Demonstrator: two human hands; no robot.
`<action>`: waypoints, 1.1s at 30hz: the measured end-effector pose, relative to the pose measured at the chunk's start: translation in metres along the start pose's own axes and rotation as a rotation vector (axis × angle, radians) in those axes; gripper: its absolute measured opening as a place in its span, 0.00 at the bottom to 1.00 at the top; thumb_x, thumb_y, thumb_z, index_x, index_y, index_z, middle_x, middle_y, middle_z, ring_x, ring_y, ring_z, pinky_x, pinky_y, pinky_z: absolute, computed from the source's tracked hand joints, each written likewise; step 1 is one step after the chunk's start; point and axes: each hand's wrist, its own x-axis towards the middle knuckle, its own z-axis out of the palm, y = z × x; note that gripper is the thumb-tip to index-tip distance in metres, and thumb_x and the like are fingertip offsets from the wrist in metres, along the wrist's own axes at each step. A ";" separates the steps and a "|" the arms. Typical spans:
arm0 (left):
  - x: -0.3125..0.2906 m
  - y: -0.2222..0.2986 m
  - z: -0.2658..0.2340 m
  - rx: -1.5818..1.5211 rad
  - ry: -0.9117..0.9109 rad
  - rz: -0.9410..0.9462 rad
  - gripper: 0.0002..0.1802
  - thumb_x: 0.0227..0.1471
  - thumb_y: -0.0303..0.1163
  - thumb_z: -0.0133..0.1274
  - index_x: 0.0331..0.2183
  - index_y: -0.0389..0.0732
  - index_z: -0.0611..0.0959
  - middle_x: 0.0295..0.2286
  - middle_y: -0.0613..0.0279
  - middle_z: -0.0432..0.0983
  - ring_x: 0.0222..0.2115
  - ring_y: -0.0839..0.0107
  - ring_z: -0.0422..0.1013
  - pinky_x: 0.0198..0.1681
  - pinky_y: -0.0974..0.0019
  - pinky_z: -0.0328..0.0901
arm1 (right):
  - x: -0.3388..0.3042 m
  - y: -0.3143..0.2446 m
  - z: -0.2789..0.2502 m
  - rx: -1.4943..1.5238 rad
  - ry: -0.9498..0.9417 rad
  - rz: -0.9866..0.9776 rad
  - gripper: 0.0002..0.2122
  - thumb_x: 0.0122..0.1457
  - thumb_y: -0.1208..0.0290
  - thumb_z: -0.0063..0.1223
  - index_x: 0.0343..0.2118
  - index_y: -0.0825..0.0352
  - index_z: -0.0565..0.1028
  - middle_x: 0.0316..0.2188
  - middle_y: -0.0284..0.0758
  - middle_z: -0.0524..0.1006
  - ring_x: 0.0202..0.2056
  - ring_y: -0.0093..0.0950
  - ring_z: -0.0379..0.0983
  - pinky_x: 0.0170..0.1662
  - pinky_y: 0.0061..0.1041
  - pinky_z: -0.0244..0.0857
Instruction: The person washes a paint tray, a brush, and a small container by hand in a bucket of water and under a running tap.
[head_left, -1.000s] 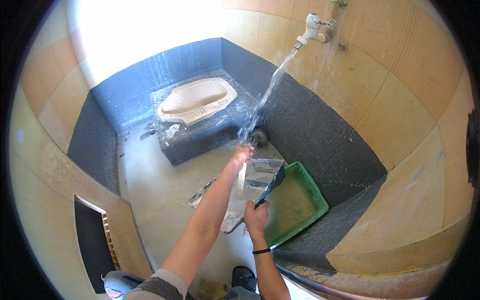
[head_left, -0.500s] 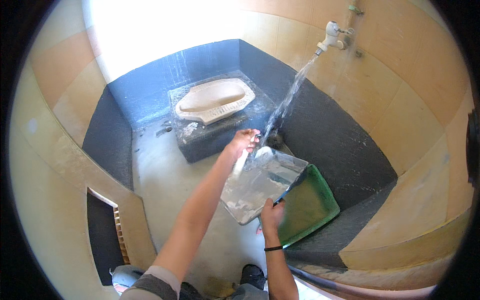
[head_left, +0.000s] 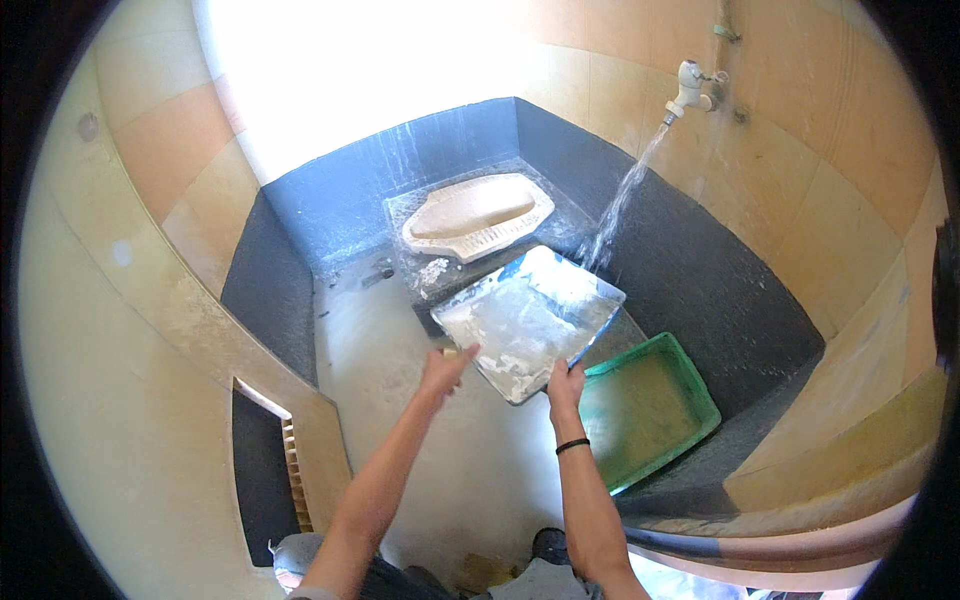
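A flat, square metal board (head_left: 527, 322), smeared with patches of whitish plaster, is being held tilted in the air in front of the person. The right hand (head_left: 566, 381) is gripping the board's near edge, its fingers clenched around the rim. The left hand (head_left: 443, 366) is hovering just beside the board's left corner, fingers loosely extended and holding nothing; whether a fingertip is touching the edge cannot be told. A black band (head_left: 572, 446) is circling the right wrist.

A thin stream of water (head_left: 622, 206) is falling from a white wall tap (head_left: 690, 86) above and right of the board, splashing near the board's far right edge. Just beyond the board, a pale ceramic squat toilet pan (head_left: 478, 214) is sitting in a raised, wet, dark-tiled step. Right of the board and lower, a rectangular green plastic tray (head_left: 702, 388) is lying on the floor, holding murky water. Beneath the board, the concrete floor (head_left: 380, 360) is looking wet and grey. Beige glossy tiles (head_left: 820, 190) are covering the walls around, with a dark rough band along their base.
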 end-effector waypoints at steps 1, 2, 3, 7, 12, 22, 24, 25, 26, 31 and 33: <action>-0.007 -0.003 0.007 -0.003 -0.002 0.011 0.39 0.48 0.52 0.67 0.52 0.37 0.71 0.42 0.52 0.77 0.40 0.61 0.77 0.33 0.55 0.69 | 0.010 0.006 0.008 0.012 -0.027 -0.063 0.21 0.62 0.67 0.46 0.53 0.76 0.69 0.44 0.48 0.78 0.42 0.40 0.77 0.49 0.38 0.69; -0.009 -0.011 0.012 -0.262 -0.064 0.023 0.38 0.49 0.51 0.66 0.53 0.39 0.70 0.41 0.56 0.76 0.38 0.66 0.76 0.28 0.60 0.65 | 0.011 0.008 0.016 0.025 -0.061 -0.117 0.17 0.64 0.68 0.45 0.52 0.73 0.71 0.44 0.41 0.78 0.42 0.33 0.76 0.47 0.35 0.72; -0.010 -0.028 0.007 -0.516 -0.094 0.017 0.37 0.50 0.50 0.65 0.54 0.41 0.70 0.39 0.59 0.76 0.35 0.70 0.75 0.24 0.65 0.61 | -0.011 0.000 0.030 0.037 -0.089 -0.094 0.17 0.64 0.68 0.45 0.52 0.73 0.71 0.44 0.41 0.78 0.42 0.33 0.76 0.47 0.35 0.72; -0.032 -0.024 -0.007 -0.628 0.030 0.203 0.28 0.51 0.40 0.59 0.52 0.49 0.70 0.31 0.65 0.72 0.24 0.74 0.69 0.19 0.70 0.54 | -0.058 -0.057 0.026 0.213 -0.362 0.338 0.24 0.64 0.57 0.47 0.58 0.67 0.67 0.47 0.42 0.76 0.40 0.38 0.79 0.36 0.44 0.79; -0.059 0.010 -0.033 -0.630 0.017 0.189 0.20 0.49 0.36 0.57 0.44 0.44 0.73 0.28 0.66 0.71 0.22 0.76 0.68 0.18 0.72 0.53 | -0.013 -0.078 -0.033 0.089 -0.424 0.597 0.51 0.52 0.25 0.48 0.70 0.58 0.50 0.64 0.58 0.55 0.49 0.55 0.73 0.45 0.56 0.74; -0.027 -0.044 -0.043 -0.810 -0.191 0.049 0.12 0.49 0.39 0.60 0.32 0.44 0.76 0.22 0.67 0.70 0.17 0.76 0.63 0.17 0.73 0.53 | 0.014 -0.111 -0.083 0.318 -0.511 0.581 0.46 0.52 0.29 0.53 0.61 0.65 0.61 0.49 0.51 0.73 0.42 0.47 0.79 0.44 0.51 0.77; -0.013 -0.053 -0.028 -0.824 -0.332 0.038 0.18 0.50 0.47 0.64 0.31 0.45 0.76 0.21 0.69 0.68 0.17 0.76 0.61 0.17 0.72 0.54 | 0.031 -0.115 -0.091 0.306 -0.373 0.497 0.35 0.57 0.36 0.53 0.55 0.64 0.66 0.41 0.42 0.76 0.35 0.39 0.81 0.37 0.47 0.81; -0.001 -0.063 -0.029 -0.830 -0.323 0.045 0.18 0.50 0.47 0.64 0.31 0.45 0.76 0.21 0.69 0.68 0.17 0.76 0.61 0.17 0.72 0.54 | 0.026 -0.123 -0.087 0.281 -0.346 0.417 0.32 0.54 0.37 0.55 0.48 0.64 0.69 0.40 0.43 0.77 0.35 0.39 0.81 0.39 0.46 0.80; 0.011 -0.077 -0.032 -0.713 -0.307 0.014 0.23 0.52 0.50 0.64 0.37 0.42 0.77 0.25 0.66 0.72 0.20 0.75 0.68 0.16 0.73 0.54 | 0.017 -0.134 -0.080 0.265 -0.336 0.376 0.32 0.55 0.39 0.57 0.47 0.66 0.69 0.40 0.43 0.77 0.34 0.38 0.81 0.36 0.42 0.81; 0.007 -0.112 -0.010 -0.622 -0.150 -0.192 0.42 0.53 0.58 0.63 0.54 0.35 0.69 0.39 0.52 0.77 0.33 0.65 0.81 0.16 0.73 0.55 | -0.023 -0.176 -0.056 0.026 -0.030 0.195 0.39 0.55 0.53 0.65 0.57 0.71 0.52 0.46 0.48 0.72 0.34 0.37 0.79 0.27 0.36 0.81; 0.012 -0.138 -0.013 -0.554 -0.260 -0.178 0.47 0.52 0.57 0.64 0.58 0.32 0.65 0.48 0.37 0.73 0.38 0.52 0.82 0.15 0.71 0.55 | -0.049 -0.186 -0.045 -0.076 0.073 0.090 0.42 0.55 0.57 0.66 0.58 0.70 0.45 0.50 0.50 0.69 0.39 0.38 0.78 0.28 0.37 0.81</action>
